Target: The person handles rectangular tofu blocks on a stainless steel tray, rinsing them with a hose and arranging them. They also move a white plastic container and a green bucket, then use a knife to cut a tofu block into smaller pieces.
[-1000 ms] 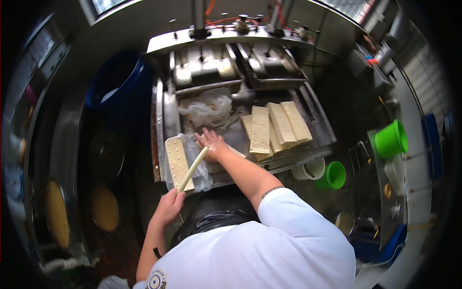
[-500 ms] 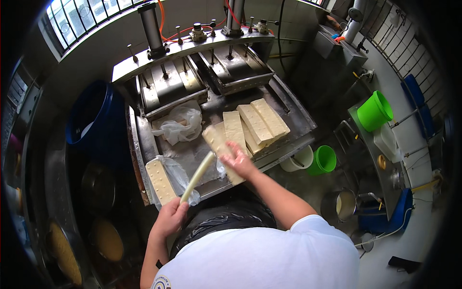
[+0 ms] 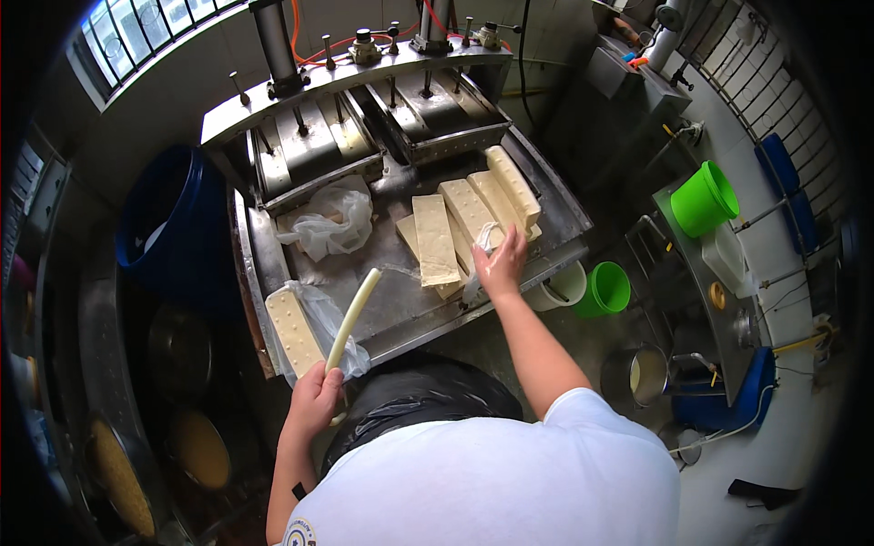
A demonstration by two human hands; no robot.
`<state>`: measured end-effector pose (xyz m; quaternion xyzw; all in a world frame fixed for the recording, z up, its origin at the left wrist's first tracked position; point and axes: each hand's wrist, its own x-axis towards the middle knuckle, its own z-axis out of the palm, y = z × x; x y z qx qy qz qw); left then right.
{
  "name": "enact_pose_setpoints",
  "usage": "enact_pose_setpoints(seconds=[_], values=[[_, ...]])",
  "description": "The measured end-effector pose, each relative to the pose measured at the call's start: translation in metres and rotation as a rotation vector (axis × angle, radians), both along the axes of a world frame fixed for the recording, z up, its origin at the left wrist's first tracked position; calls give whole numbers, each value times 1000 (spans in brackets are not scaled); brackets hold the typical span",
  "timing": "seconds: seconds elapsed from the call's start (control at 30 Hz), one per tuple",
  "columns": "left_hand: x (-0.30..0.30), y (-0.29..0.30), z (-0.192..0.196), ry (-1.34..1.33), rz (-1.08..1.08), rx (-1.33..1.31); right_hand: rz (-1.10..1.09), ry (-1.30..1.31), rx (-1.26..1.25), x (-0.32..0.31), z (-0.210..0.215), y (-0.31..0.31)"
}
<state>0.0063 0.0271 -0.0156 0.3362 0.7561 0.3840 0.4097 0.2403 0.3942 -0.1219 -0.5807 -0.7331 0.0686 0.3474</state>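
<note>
In the head view, the left hand at lower left has its fingers curled shut around the lower end of a pale stick that slants up over the steel table, while the right hand at centre rests with fingers loosely spread on thin plastic beside the cream slabs. To do this well, I judge, the right hand should pin the film flat and keep the stick low. Whether it pinches the film is hard to make out; a bagged slab lies near the left hand.

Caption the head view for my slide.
Left hand holds a pale stick; right hand reaches cream slabs on a steel tray.
</note>
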Motion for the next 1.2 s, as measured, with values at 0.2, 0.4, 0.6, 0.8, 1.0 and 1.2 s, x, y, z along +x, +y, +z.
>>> enact_pose_setpoints(seconds=[0.2,0.4,0.6,0.8,1.0,1.2], values=[[-6,-25,-10,5,41,40,-227,478,-606,-7,-87,-12],[-8,-29,-6,-6,93,40,28,373,-481,23,-78,3],[-8,-27,-12,-26,90,51,167,281,156,22,-1,-3],[-15,-26,-7,-35,140,45,429,456,-355,-65,85,-12],[-17,-2,-15,-53,322,165,860,286,-514,-208,110,21],[-12,-10,-29,-74,533,237,629,236,-288,-140,47,116]])
